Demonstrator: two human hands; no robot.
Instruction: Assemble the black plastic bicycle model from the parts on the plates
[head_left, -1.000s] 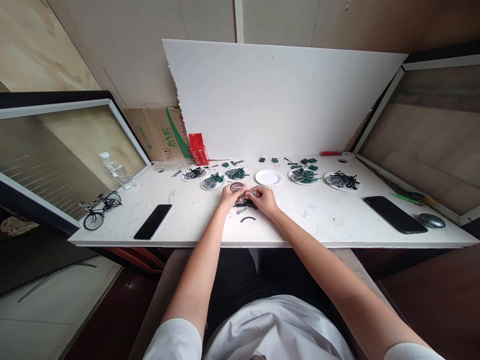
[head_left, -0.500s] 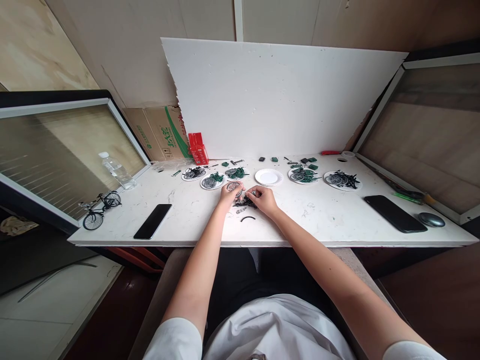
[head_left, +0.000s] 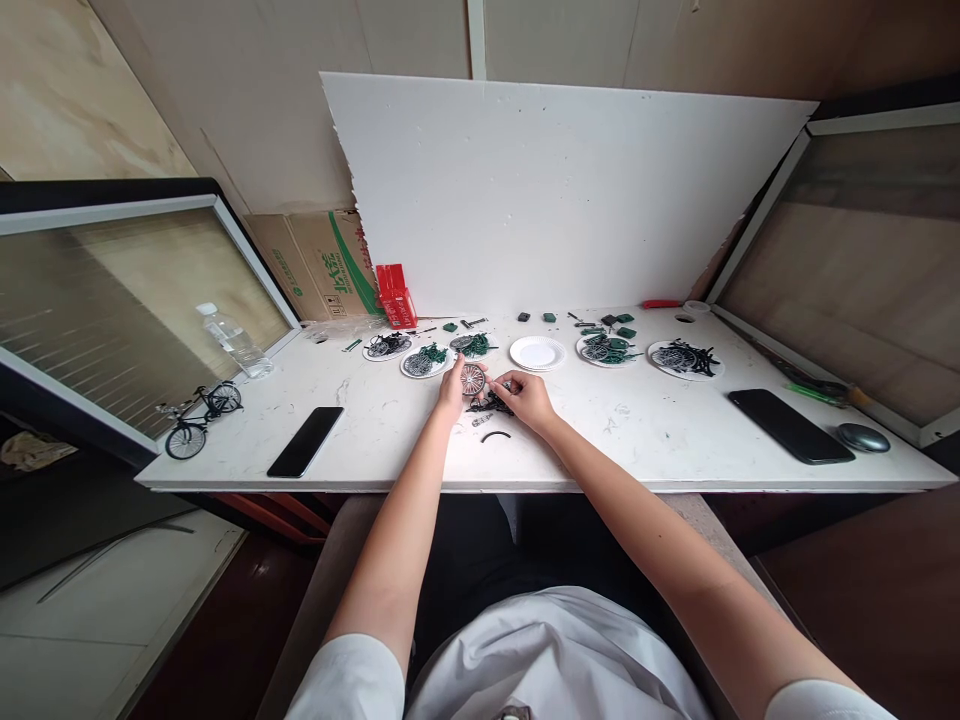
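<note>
My left hand [head_left: 452,390] is closed on a small spoked toy wheel [head_left: 472,379] with a black rim, its face turned toward me. Close beside it, my right hand [head_left: 526,397] pinches with thumb and forefinger near the wheel's right edge; what lies between those fingertips is too small to make out. Under the hands, dark model bicycle parts [head_left: 491,404] lie in a little heap on the white table. A small pale part [head_left: 481,421] and a curved black strip [head_left: 496,435] rest nearer the table's front edge.
Paper plates of wheels and black or green parts, such as the right plate [head_left: 686,375], line the back around a bare plate [head_left: 538,353]. An assembled model bicycle [head_left: 199,417], a phone [head_left: 306,442] and a bottle [head_left: 234,338] stand left; another phone [head_left: 790,427] and a mouse [head_left: 863,438] lie right.
The wheel in my left hand has turned to face me more fully and shifted slightly down. My right hand stays almost where it was, pinching beside it.
</note>
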